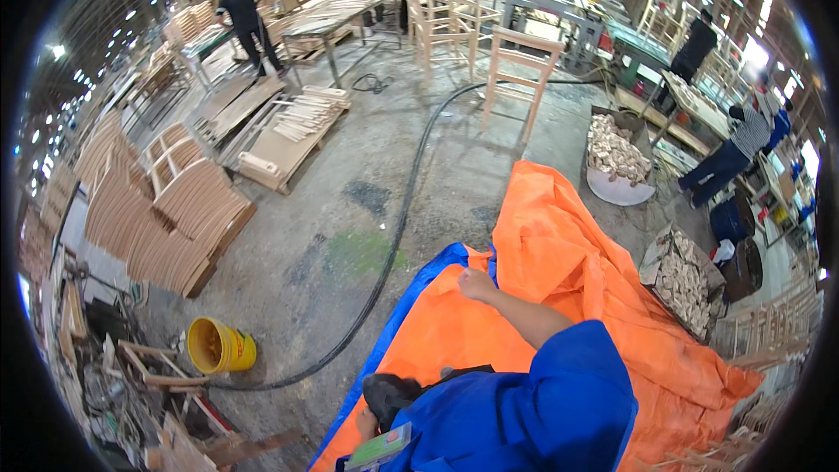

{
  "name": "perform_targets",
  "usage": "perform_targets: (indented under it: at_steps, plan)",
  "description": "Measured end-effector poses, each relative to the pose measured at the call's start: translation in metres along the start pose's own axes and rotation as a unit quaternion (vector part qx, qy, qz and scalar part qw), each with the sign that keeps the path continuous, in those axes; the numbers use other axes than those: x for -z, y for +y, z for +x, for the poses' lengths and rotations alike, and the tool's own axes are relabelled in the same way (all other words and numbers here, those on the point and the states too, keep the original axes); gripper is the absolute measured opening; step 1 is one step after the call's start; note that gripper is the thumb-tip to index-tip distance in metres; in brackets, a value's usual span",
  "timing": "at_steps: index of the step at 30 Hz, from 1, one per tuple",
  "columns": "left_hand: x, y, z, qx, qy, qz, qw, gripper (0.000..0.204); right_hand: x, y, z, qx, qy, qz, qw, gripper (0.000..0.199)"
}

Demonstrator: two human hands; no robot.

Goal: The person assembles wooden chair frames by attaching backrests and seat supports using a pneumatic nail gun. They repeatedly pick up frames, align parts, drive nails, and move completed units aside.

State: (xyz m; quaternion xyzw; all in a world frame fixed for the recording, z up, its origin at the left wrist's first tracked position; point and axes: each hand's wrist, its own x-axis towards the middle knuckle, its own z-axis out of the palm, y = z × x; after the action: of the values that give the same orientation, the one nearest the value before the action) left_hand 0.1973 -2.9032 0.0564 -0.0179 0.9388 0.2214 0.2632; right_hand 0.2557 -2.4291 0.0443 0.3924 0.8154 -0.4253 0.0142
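A grey concrete workshop floor (350, 210), stained and dusty, fills the middle of the frame. Over a bulky heap at lower right lies an orange tarpaulin (577, 253) with a blue underside showing along its left edge. The person's right hand (476, 284) sits near the centre of the frame, closed into a fist on the tarpaulin's upper left edge, apparently bunching the fabric; the blue sleeve (542, 411) fills the lower middle. The left hand (367, 424) is at the bottom edge, mostly hidden behind a dark object and a small green card, so I cannot tell its grip.

A black hose (393, 236) runs across the floor from the upper right of centre down to the lower left, passing just left of the tarpaulin. A yellow bucket (218, 345) stands at lower left beside scrap wood. Stacks of curved wooden parts (166, 218) line the left side, and a pallet of pale slats (293, 131) lies above them. Unfinished wooden chairs (520, 70) stand at top centre. Two bins of small wood blocks (616, 153) sit right of the tarpaulin. Other people work at benches along the top and right rim.

The widest bare floor lies between the stacks and the tarpaulin, crossed only by the hose
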Motion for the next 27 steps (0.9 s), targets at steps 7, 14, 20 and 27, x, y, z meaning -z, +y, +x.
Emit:
perform_targets:
  at_steps: [7, 14, 20, 27]
  plan:
    - [-0.032, 0.230, 0.139, -0.053, -0.189, -0.021, 0.980, 0.038, 0.061, 0.115, 0.067, -0.265, -0.099, 0.366, 0.886, 0.020]
    - [-0.036, 0.424, 0.304, -0.322, -0.245, 0.326, 0.854, 0.032, 0.151, 0.119, 0.140, -0.335, 0.143, 0.526, 0.769, 0.030]
    - [-0.024, 0.648, 0.423, -0.451, -0.069, 0.265, 0.850, 0.041, 0.163, 0.055, 0.168, -0.421, 0.097, 0.450, 0.782, 0.025]
    - [-0.079, 0.856, 0.498, -0.239, -0.189, -0.027, 0.952, 0.049, 0.237, 0.096, 0.370, -0.297, 0.298, 0.555, 0.718, 0.023]
